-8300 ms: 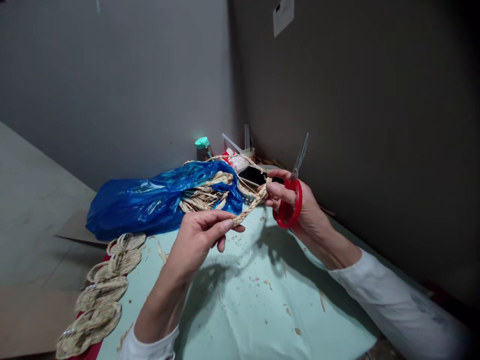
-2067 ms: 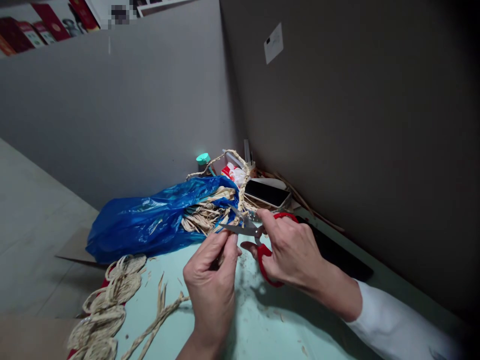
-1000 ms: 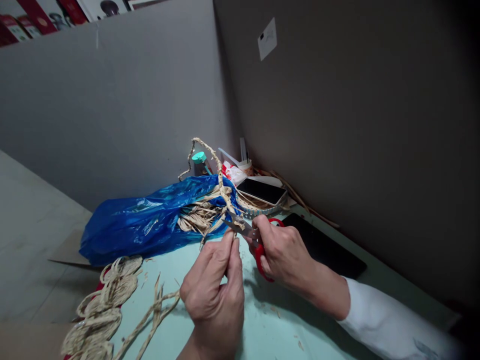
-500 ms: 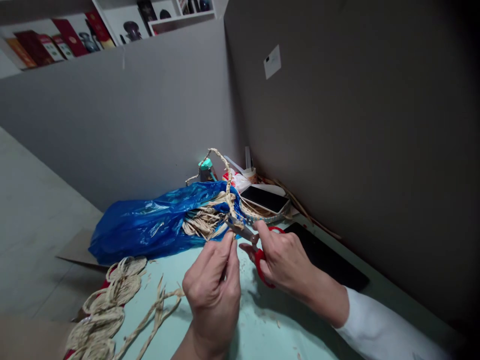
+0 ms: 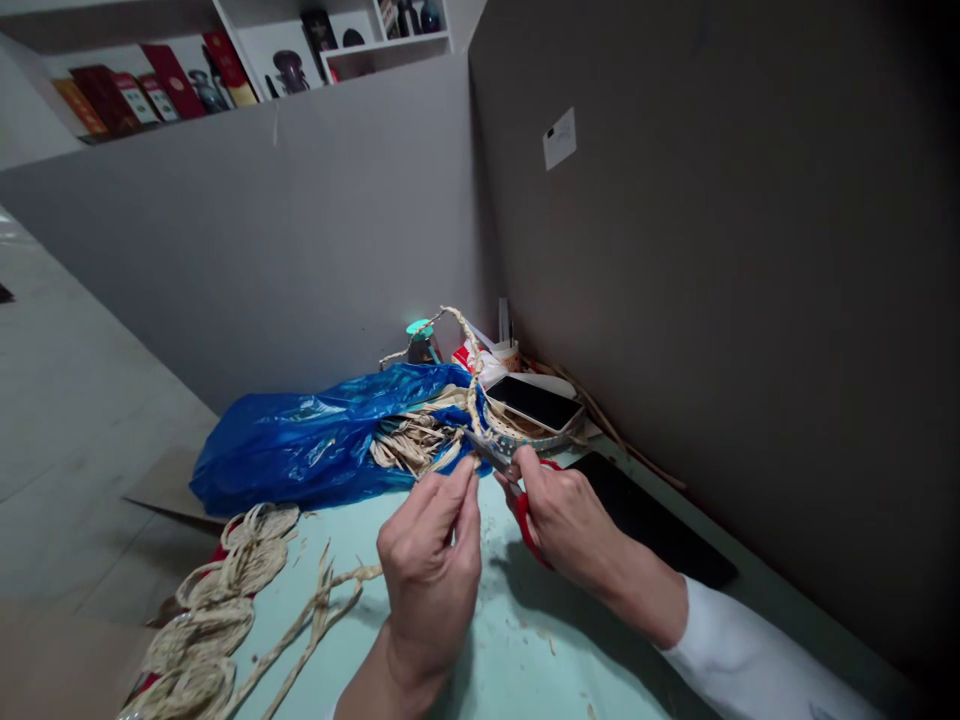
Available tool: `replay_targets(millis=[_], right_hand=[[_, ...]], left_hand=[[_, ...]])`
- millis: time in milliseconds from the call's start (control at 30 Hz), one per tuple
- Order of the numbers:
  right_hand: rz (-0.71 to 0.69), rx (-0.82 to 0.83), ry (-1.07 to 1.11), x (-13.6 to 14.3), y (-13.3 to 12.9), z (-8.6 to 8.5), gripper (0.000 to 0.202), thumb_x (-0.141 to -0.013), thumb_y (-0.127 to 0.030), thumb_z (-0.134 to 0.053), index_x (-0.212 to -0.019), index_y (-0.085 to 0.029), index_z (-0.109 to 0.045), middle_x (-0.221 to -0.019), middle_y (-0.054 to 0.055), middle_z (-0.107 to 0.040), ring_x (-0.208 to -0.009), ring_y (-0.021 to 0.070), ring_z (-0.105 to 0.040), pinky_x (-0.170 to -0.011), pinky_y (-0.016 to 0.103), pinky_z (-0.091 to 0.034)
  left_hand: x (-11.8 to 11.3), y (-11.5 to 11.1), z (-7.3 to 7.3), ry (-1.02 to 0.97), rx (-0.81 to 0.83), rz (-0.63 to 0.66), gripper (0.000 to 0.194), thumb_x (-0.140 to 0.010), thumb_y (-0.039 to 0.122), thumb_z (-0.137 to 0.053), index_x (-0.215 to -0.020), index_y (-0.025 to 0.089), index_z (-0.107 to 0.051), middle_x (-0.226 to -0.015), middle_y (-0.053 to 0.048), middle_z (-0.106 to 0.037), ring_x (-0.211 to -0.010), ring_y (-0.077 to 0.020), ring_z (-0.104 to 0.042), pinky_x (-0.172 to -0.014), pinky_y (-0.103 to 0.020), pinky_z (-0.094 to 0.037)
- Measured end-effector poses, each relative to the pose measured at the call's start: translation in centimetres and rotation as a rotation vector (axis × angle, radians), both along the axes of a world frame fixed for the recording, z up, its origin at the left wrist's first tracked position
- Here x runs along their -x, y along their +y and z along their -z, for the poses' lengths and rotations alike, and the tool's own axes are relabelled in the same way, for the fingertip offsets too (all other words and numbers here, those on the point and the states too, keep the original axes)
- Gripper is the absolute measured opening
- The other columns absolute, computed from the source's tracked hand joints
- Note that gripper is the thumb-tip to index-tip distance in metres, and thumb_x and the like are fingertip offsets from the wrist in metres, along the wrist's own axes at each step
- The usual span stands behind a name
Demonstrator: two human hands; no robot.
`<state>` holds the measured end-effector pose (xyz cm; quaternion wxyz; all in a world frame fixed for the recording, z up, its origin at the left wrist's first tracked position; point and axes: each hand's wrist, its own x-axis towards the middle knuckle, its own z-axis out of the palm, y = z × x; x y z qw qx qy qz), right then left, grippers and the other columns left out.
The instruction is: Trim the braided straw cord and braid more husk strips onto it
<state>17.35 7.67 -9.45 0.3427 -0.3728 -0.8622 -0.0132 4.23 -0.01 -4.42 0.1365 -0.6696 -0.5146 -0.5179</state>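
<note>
Pinched between the thumb and fingers of my left hand point(image 5: 431, 560) is a pale twisted straw cord point(image 5: 475, 385), which arches up and away over the bag. My right hand point(image 5: 566, 510) is closed round the red-handled scissors point(image 5: 491, 452). Their blades lie against the cord just above my left fingertips; whether they are fully closed is hard to tell. Behind the hands, a blue plastic bag point(image 5: 285, 440) lies open toward the right, with loose dry straw strips point(image 5: 412, 443) showing in its mouth. More twisted straw cord point(image 5: 315, 610) trails over the table left of my left hand.
Coiled straw braid pieces point(image 5: 202, 632) line the left edge of the pale green table point(image 5: 517, 640). A phone point(image 5: 536, 402) rests on a round tray at the back. A black flat pad point(image 5: 652, 525) lies on the right. Grey partitions point(image 5: 360, 220) rise behind.
The scissor blades have closed somewhat around the cord and look narrower. Both hands stay close together. The whole view has shifted slightly, so the surroundings appear a little further right.
</note>
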Motion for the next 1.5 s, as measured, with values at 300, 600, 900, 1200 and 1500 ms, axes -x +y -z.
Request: replay_targets(millis=[300, 600, 900, 1200, 1500], right_hand=[[-0.270, 0.827, 0.876, -0.5, 1.0, -2.2, 0.028, -0.092, -0.048, -0.048, -0.096, -0.020, -0.048, -0.067, -0.001, -0.064, -0.047, 0.0136, -0.059, -0.043, 0.022, -0.040], [-0.507, 1.041, 1.337, -1.0, 1.7, -2.9, 0.051, -0.070, -0.027, -0.080, -0.110, -0.019, -0.051, -0.089, 0.003, -0.073, -0.081, 0.0175, -0.069, -0.076, 0.030, -0.053], [-0.639, 1.030, 1.194, -0.6, 0.0, -3.4, 0.033, -0.076, -0.023, -0.073, -0.096, -0.022, -0.047, -0.074, -0.005, -0.068, -0.061, 0.0141, -0.065, -0.067, 0.031, -0.052], [-0.545, 1.022, 1.137, -0.8, 0.2, -3.9, 0.039, -0.071, -0.027, -0.079, -0.091, -0.020, -0.046, -0.070, -0.004, -0.066, -0.055, 0.0105, -0.060, -0.056, 0.023, -0.047], [-0.163, 0.580, 0.740, -1.1, 1.3, -2.3, 0.029, -0.084, -0.043, -0.063, -0.096, -0.022, -0.049, -0.072, 0.001, -0.067, -0.057, 0.0158, -0.061, -0.052, 0.025, -0.042]], left_hand=[[0.1, -0.3, -1.4, -0.341, 0.269, 0.079, 0.021, -0.086, 0.022, -0.063, -0.101, 0.019, -0.077, -0.067, -0.001, -0.064, -0.059, -0.0120, -0.055, -0.058, -0.022, -0.047], [0.0, 0.4, -1.6, -0.517, 0.786, 0.300, 0.033, -0.082, 0.031, -0.062, -0.107, 0.012, -0.073, -0.064, -0.001, -0.063, -0.052, -0.0106, -0.049, -0.054, -0.023, -0.042], [0.1, 0.6, -1.1, -0.552, 0.731, 0.323, 0.029, -0.088, 0.029, -0.057, -0.063, 0.015, -0.062, -0.057, 0.002, -0.054, -0.047, -0.0069, -0.035, -0.047, -0.021, -0.030], [0.8, 1.1, -0.3, -0.611, 0.784, 0.354, 0.028, -0.088, 0.029, -0.060, -0.065, 0.015, -0.066, -0.055, 0.002, -0.054, -0.050, -0.0071, -0.038, -0.051, -0.021, -0.030], [2.9, 1.6, -1.8, -0.863, 0.860, 0.496, 0.014, -0.082, 0.023, -0.069, -0.089, 0.013, -0.075, -0.073, -0.004, -0.066, -0.050, -0.0032, -0.040, -0.048, -0.018, -0.026]])
